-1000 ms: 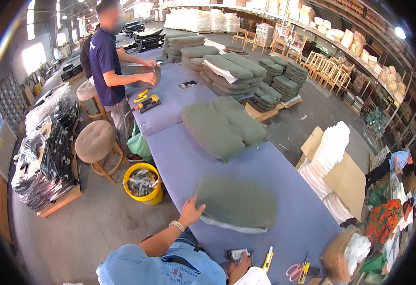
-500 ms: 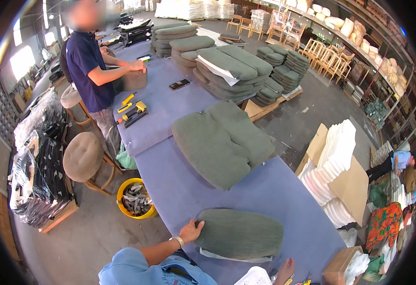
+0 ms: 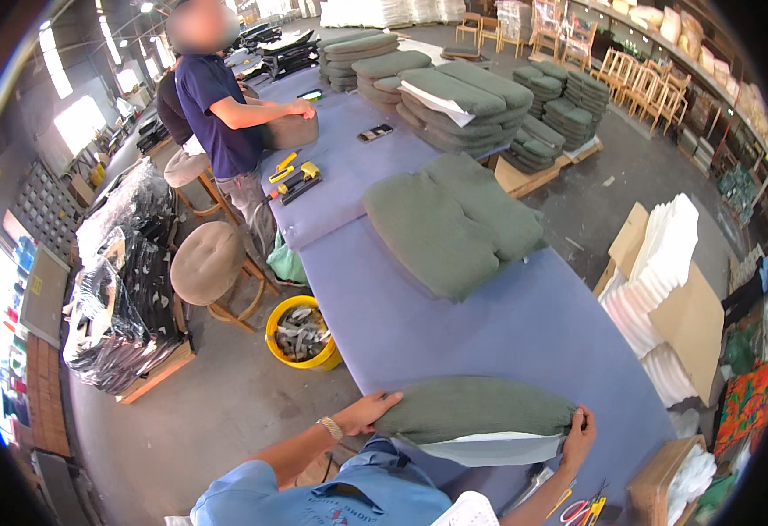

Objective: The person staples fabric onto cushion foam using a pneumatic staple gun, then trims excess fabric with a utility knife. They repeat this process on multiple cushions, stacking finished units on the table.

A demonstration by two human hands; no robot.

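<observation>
Well apart, the left hand (image 3: 364, 414) and right hand (image 3: 579, 434) grip opposite ends of the dark green padded fabric cushion (image 3: 480, 409) over the near end of the blue-covered table (image 3: 541, 324). Uneven pulling could shift its flat white underlayer (image 3: 498, 451); the right forearm (image 3: 546, 493) could nudge the red-handled scissors (image 3: 569, 515).

The near cushion (image 3: 480, 405) is showing matt, finely textured green cloth, and the white sheet (image 3: 493, 451) along its near edge is looking smooth and thin. A farther, larger cushion (image 3: 454, 223) is wearing similar dull, softly creased cloth. The table (image 3: 375, 307) is presenting a matt blue-violet surface. On the left, clear plastic film (image 3: 130, 206) is gleaming in wrinkles, a yellow bucket (image 3: 325, 357) is looking like smooth plastic, and a stool (image 3: 208, 261) is pairing matt cloth with wood. On the right, cardboard (image 3: 689, 324) is looking flat and matt.
</observation>
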